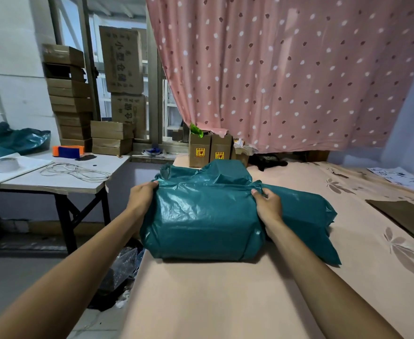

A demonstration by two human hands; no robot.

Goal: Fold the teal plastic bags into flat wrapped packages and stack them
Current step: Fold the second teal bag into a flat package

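Observation:
A teal plastic bag (201,221) lies on the peach cloth-covered surface (225,302), wrapped around a boxy bulk, its loose end trailing out to the right. My left hand (141,198) grips the bag's upper left corner. Pinching the plastic at the upper right of the wrapped part is my right hand (268,205). Behind the bag, more teal plastic (225,170) rises in a crumpled heap. Another teal bag (17,139) rests far left on the side table.
A white folding table (83,181) at left holds a tape roll (4,163), a coiled white cord (76,171), an orange-blue tool (68,150) and stacked cardboard boxes (70,99). Two small cartons (209,150) stand behind the bag. A dark flat sheet (406,218) lies at right.

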